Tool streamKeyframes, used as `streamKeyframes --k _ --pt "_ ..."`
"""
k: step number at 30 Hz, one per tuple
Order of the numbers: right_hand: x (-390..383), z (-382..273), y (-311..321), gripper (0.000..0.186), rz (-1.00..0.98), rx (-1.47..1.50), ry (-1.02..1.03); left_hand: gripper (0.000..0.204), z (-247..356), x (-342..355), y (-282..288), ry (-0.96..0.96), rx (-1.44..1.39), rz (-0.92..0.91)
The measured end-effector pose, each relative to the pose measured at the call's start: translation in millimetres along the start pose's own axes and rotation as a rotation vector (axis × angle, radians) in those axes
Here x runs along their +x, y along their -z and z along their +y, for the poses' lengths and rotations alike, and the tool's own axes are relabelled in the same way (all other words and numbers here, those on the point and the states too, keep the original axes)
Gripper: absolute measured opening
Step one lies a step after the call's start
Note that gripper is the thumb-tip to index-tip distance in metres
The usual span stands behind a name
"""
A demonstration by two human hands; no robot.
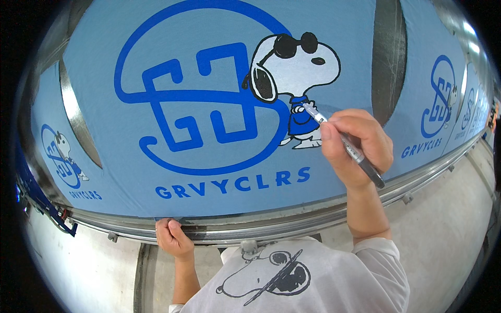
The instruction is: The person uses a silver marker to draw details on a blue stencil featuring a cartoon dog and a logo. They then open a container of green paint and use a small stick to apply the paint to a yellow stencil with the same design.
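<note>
A marker (354, 151) is held in the right hand (360, 143), gripped between the thumb and the bent fingers. The pen is slanted: its pale end is pointed up and to the left, and its dark end is left sticking out below the palm. The right forearm is raised from the lower edge, with the wrist kept nearly upright below the hand. The pale end is placed over the chest of a cartoon dog (308, 73), printed on light blue fabric (94, 73); whether the cloth is touched by it cannot be told. The dog is set at the right side of a large dark blue emblem (203, 96).

The left hand (174, 240) is set lower and further left, at the front edge of the fabric, beside a metal rail (292, 223). Its fingers are curled inward and its forearm is angled up from below; whether anything is pinched by them cannot be made out. Between the forearms, a pale shirt (334, 266) with a dark printed figure is seen.
</note>
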State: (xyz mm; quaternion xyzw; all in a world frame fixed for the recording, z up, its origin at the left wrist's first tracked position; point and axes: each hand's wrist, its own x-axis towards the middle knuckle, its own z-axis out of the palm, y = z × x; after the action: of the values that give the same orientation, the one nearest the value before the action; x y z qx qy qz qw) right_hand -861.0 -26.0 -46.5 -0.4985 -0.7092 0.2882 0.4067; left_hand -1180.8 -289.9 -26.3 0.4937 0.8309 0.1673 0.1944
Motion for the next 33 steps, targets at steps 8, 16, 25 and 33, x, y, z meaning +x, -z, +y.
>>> streamKeyframes --k 8,16,25,33 --pt "-4.7 -1.1 5.3 0.019 0.023 0.003 -0.073 0.031 -2.7 -3.0 0.2 0.028 0.005 0.002" --pt "-1.4 0.9 2.9 0.019 0.010 -0.015 -0.002 0.030 -3.8 -3.2 0.8 0.016 0.004 -0.002" --pt "-0.5 1.3 3.4 0.019 0.002 -0.018 0.014 0.029 -2.1 -3.2 0.5 0.018 0.009 -0.002" --pt "-0.8 2.2 4.1 0.019 -0.002 -0.013 0.014 0.028 -3.4 -4.0 0.5 0.012 0.010 -0.003"
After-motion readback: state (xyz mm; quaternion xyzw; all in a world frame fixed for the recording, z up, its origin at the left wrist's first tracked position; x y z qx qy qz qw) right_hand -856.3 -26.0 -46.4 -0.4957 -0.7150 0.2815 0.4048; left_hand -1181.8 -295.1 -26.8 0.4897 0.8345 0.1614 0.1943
